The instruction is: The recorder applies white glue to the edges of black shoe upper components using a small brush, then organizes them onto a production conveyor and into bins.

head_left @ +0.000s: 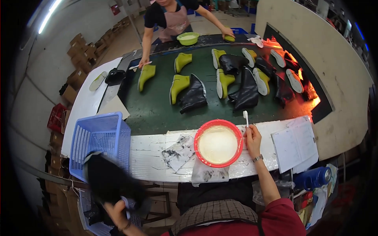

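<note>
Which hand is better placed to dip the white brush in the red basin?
The right hand, I'd judge: it grips the white brush just beside the red basin. The left hand is farther from it and appears to hold a blurred black item.

The black boot (112, 179) at near left is blurry. The far person (175, 19) has their head cut off.
</note>
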Available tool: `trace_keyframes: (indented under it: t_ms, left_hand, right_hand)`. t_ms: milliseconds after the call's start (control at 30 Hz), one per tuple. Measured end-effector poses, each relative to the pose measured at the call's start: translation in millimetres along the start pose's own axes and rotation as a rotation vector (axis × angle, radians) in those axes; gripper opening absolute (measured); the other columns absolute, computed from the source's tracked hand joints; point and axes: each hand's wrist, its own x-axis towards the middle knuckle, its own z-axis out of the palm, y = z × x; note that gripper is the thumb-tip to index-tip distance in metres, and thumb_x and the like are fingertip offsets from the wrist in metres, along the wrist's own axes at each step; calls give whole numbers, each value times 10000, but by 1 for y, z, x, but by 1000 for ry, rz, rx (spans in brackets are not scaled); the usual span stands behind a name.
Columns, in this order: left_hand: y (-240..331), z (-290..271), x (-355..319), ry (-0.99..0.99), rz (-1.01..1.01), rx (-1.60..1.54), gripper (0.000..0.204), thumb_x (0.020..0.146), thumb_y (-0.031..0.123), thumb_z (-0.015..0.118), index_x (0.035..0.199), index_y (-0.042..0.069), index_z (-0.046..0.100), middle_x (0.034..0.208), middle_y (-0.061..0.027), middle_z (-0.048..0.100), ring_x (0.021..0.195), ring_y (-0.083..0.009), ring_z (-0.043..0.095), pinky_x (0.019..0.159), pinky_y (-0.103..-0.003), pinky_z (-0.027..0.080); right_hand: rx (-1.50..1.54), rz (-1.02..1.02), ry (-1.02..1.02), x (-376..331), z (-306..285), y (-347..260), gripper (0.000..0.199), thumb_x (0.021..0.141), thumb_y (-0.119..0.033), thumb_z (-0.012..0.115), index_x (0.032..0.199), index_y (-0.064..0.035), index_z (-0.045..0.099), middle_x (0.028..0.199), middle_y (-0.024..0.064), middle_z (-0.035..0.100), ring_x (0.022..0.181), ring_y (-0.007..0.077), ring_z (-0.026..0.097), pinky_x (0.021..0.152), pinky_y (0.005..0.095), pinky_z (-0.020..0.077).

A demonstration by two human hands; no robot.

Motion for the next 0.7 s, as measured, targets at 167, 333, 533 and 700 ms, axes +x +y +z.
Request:
trace_keyframes:
  t_ms: [167, 333, 533, 700]
  left_hand:
    - [-56, 110, 102, -391, 364, 743, 955, 671, 262, 913, 1443, -57, 450, 1344, -240, 599, 1258, -344, 569, 1099, -403, 412]
    - [-85, 114, 159, -589, 93, 527, 942, 707, 250, 887, 1464, -42, 409, 1327, -206, 615, 1207, -270, 597, 1037, -371, 462]
    - [-79, 116, 168, -169, 328, 627, 356, 746, 118, 770, 1046, -57, 694, 937, -151, 752, 857, -257, 710, 810, -381, 545]
    - [3, 145, 128, -453, 136, 168, 200, 884, 94, 751, 1010, -56, 708, 902, -41, 728, 789, -100, 633, 714, -269, 516]
  right_hand:
    - [53, 26, -97, 1, -10, -33, 193, 1016, -196, 605, 1080, -46, 707, 783, 3, 630, 580, 57, 533, 501, 236, 414]
    - [-627, -415, -227, -30, -20, -114, 115, 897, -187, 726, 960, -101, 770, 817, 29, 656, 636, 169, 618, 569, 296, 481]
    - [-1096, -577, -437, -38, -6, -132, 95, 822, -200, 770, 890, -133, 773, 823, 35, 674, 695, 243, 661, 616, 356, 522]
    - [-902, -434, -389, -41, -17, -124, 122, 846, -211, 756, 924, -119, 776, 815, 50, 676, 700, 246, 658, 597, 375, 503]
